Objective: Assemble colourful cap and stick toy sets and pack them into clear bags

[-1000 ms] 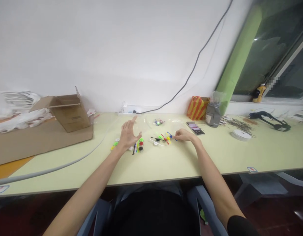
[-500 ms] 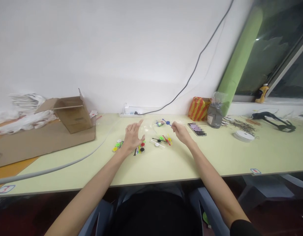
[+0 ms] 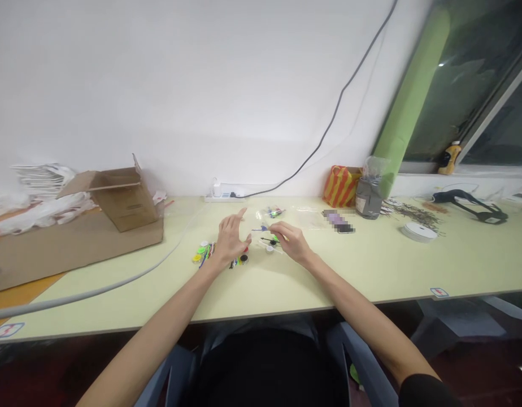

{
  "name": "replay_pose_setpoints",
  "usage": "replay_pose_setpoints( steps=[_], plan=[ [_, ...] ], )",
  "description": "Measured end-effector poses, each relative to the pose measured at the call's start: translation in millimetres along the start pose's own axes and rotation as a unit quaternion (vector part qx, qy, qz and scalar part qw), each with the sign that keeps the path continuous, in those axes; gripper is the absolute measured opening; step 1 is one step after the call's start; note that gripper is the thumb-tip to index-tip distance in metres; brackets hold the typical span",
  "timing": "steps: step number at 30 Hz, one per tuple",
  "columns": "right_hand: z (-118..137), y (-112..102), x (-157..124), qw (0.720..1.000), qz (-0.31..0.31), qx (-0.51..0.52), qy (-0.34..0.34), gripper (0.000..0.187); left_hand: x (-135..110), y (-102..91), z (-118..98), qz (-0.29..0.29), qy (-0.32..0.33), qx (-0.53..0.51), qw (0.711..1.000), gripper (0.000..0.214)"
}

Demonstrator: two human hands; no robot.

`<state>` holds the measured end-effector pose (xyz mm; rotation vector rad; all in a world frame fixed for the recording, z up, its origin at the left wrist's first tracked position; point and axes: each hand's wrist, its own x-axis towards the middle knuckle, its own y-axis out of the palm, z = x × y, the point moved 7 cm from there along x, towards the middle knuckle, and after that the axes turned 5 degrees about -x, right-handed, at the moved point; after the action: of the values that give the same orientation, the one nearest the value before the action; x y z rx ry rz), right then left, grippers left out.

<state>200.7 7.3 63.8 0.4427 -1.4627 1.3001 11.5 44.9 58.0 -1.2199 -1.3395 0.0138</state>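
Several plastic pieces (image 3: 204, 252) by open left hand (image 3: 231, 240), right hand (image 3: 288, 243) pinching blue stick (image 3: 261, 228)

We see an open cardboard box (image 3: 122, 202) on a flattened cardboard sheet (image 3: 74, 251) at the tabletop's left end, and a power strip (image 3: 224, 198) along its back edge. Toward the back right corner stand an orange-striped bag (image 3: 339, 186) and a grey canister (image 3: 368, 200), with a white tape roll (image 3: 417, 232) and a black strap (image 3: 470, 199) nearer the right end, and a yellow bottle (image 3: 451, 159) on the windowsill (image 3: 417, 185) behind

A pale green table (image 3: 329, 277) carries a power strip (image 3: 225, 198), coloured plastic parts (image 3: 204, 252), a grey canister (image 3: 368, 199) and a white roll (image 3: 418, 232)
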Motion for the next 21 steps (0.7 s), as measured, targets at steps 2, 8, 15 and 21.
replay_pose_setpoints(
  steps=[2, 8, 15, 21],
  plan=[
    [8.4, 4.9, -1.5, 1.000, -0.007, 0.013, -0.013, 0.026, 0.2, -1.1, 3.3, -0.003, -0.008, -0.010, 1.000, 0.087],
    [14.5, -6.8, -2.0, 0.995, -0.094, 0.017, 0.025, 0.028, 0.6, -1.0, 1.6, -0.002, 0.009, -0.010, 1.000, 0.085],
    [17.0, -12.5, 2.9, 0.994, -0.091, -0.007, 0.056, 0.023, -1.4, 4.4, -6.5, 0.016, 0.042, -0.021, 0.999, 0.084],
    [28.6, 2.1, 6.2, 0.999, 0.038, -0.035, 0.009, 0.039, -1.4, 3.6, -10.2, 0.005, 0.051, -0.033, 0.998, 0.085]
  ],
)
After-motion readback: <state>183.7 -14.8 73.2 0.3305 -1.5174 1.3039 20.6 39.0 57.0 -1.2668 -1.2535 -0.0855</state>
